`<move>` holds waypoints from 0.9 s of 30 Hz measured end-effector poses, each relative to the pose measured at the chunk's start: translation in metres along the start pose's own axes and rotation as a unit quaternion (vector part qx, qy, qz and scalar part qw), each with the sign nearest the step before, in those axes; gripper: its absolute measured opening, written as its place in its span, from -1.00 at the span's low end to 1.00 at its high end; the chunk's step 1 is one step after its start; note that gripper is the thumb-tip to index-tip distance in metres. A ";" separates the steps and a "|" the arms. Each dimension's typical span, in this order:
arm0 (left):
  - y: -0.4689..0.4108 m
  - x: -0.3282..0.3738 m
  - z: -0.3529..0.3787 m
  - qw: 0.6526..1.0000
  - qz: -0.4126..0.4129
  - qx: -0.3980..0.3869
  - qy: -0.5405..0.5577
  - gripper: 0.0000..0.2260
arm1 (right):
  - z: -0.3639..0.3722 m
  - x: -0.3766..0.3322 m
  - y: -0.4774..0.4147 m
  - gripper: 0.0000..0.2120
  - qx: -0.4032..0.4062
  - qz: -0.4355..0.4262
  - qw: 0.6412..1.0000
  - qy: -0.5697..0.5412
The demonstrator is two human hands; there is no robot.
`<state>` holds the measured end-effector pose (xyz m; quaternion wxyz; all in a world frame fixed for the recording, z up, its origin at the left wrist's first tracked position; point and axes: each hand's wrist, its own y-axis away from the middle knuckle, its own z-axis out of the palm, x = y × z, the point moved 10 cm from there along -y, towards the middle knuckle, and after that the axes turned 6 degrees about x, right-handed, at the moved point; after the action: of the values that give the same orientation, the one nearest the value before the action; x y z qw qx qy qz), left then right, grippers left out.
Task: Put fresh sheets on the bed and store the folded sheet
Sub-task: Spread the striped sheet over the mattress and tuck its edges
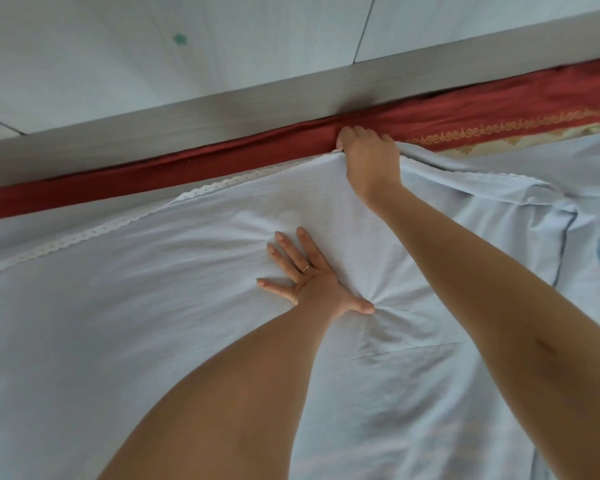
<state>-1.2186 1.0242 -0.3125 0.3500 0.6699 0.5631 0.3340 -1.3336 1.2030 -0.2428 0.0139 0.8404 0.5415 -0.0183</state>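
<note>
Forearms reach in from the lower edge over a pale blue sheet [153,341] that lies spread across the bed and fills most of the view. The left hand [312,280] lies flat on the sheet near the middle, palm down, fingers straight and spread wide, with a thin ring [305,268] on one finger. Creases fan out in the cloth around the thumb. To the right, a raised fold of pale cloth edged with dark piping [565,237] lies beside the right forearm. Farther on, the right hand [369,161] is at the sheet's far edge, its fingers curled over and gripping the cloth, which bunches up toward it. Its fingertips are hidden against the red fabric. A white lace trim [94,230] runs along that far edge to the left of this hand. Just beyond it a red cover [153,181] shows as a band, with a gold pattern at the right. Behind the band runs a grey wooden rail [187,112], and past that are white wall panels [84,46] bearing a small green star [179,38].
</note>
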 end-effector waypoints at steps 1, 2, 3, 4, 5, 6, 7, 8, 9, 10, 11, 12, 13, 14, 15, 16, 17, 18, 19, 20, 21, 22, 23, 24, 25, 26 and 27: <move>0.000 -0.001 0.001 1.000 -0.002 -0.001 0.001 0.49 | -0.004 -0.003 0.003 -0.67 0.030 -0.003 0.999 0.013; -0.001 -0.001 0.002 1.000 -0.003 -0.003 0.001 0.49 | -0.010 -0.008 0.007 -0.66 0.064 -0.015 0.998 0.020; -0.001 -0.001 0.002 1.000 -0.003 -0.002 0.000 0.49 | -0.018 -0.017 0.013 -0.65 0.102 -0.045 0.994 0.003; -0.002 -0.001 0.002 1.000 -0.003 -0.002 -0.003 0.49 | -0.025 -0.032 0.022 -0.64 0.132 -0.106 0.985 -0.028; -0.002 0.000 0.002 1.000 -0.002 0.000 -0.002 0.49 | -0.028 -0.053 0.035 -0.63 0.149 -0.199 0.967 -0.047; -0.003 -0.001 0.002 1.000 -0.002 0.002 0.000 0.49 | -0.019 -0.073 0.053 -0.63 0.121 -0.297 0.946 -0.052; -0.004 -0.002 0.002 1.000 -0.003 0.004 0.000 0.49 | -0.003 -0.085 0.068 -0.61 0.053 -0.361 0.930 -0.046; -0.003 -0.002 0.003 1.000 -0.002 0.004 -0.001 0.48 | 0.017 -0.087 0.077 -0.53 -0.055 -0.372 0.926 -0.030; -0.003 -0.001 0.003 1.000 0.001 0.002 0.000 0.48 | 0.038 -0.078 0.081 -0.46 -0.163 -0.337 0.927 -0.008; -0.004 -0.001 0.003 1.000 0.005 0.002 0.001 0.48 | 0.054 -0.067 0.078 -0.43 -0.238 -0.277 0.931 0.021; -0.004 -0.001 0.003 1.000 0.008 0.004 0.005 0.49 | 0.063 -0.060 0.073 -0.43 -0.275 -0.228 0.933 0.039; -0.005 0.000 0.003 1.000 0.007 0.009 0.002 0.50 | 0.067 -0.059 0.069 -0.43 -0.293 -0.196 0.935 0.044; -0.006 0.000 0.003 1.000 0.005 0.013 -0.004 0.50 | 0.068 -0.061 0.066 -0.42 -0.300 -0.169 0.938 0.045; -0.006 -0.001 0.003 1.000 0.005 0.020 -0.007 0.47 | 0.070 -0.064 0.065 -0.41 -0.303 -0.137 0.942 0.043; -0.005 0.002 0.002 0.999 0.011 0.032 -0.003 0.39 | 0.070 -0.067 0.064 -0.40 -0.307 -0.104 0.945 0.036; -0.003 0.004 0.000 0.999 0.029 0.042 0.008 0.24 | 0.073 -0.069 0.066 -0.39 -0.314 -0.070 0.947 0.027; -0.001 0.005 -0.001 0.997 0.058 0.047 0.017 0.08 | 0.073 -0.072 0.068 -0.37 -0.322 -0.034 0.946 0.022; 0.000 0.005 -0.002 0.993 0.101 0.055 0.012 -0.04 | 0.072 -0.076 0.069 -0.36 -0.332 0.001 0.943 0.017; 0.003 0.007 -0.004 0.985 0.157 0.071 -0.015 -0.10 | 0.072 -0.074 0.069 -0.35 -0.341 0.036 0.939 0.010; 0.005 -0.001 -0.007 0.970 0.217 0.097 -0.054 -0.13 | 0.072 -0.080 0.070 -0.34 -0.350 0.065 0.934 0.008; 0.005 -0.017 -0.013 0.949 0.270 0.140 -0.081 -0.17 | 0.072 -0.087 0.071 -0.34 -0.352 0.084 0.932 0.012; 0.004 -0.034 -0.024 0.927 0.309 0.191 -0.092 -0.24 | 0.070 -0.090 0.072 -0.35 -0.341 0.099 0.935 0.016; -0.002 -0.064 -0.039 0.911 0.320 0.241 -0.094 -0.34 | 0.069 -0.099 0.073 -0.37 -0.322 0.110 0.940 0.022; -0.010 -0.096 -0.057 0.904 0.308 0.282 -0.095 -0.39 | 0.068 -0.105 0.074 -0.39 -0.302 0.124 0.945 0.028; -0.022 -0.126 -0.078 0.906 0.279 0.305 -0.094 -0.40 | 0.066 -0.106 0.076 -0.41 -0.290 0.142 0.946 0.037; -0.037 -0.158 -0.099 0.914 0.237 0.316 -0.092 -0.39 | 0.066 -0.108 0.076 -0.41 -0.288 0.160 0.943 0.043; -0.053 -0.190 -0.120 0.926 0.193 0.313 -0.088 -0.38 | 0.065 -0.112 0.076 -0.41 -0.292 0.178 0.938 0.049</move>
<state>-1.3746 0.8544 -0.3039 0.0997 0.8680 0.4654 0.1418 -1.3115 1.0671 -0.3025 0.2357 0.8817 0.3647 0.1845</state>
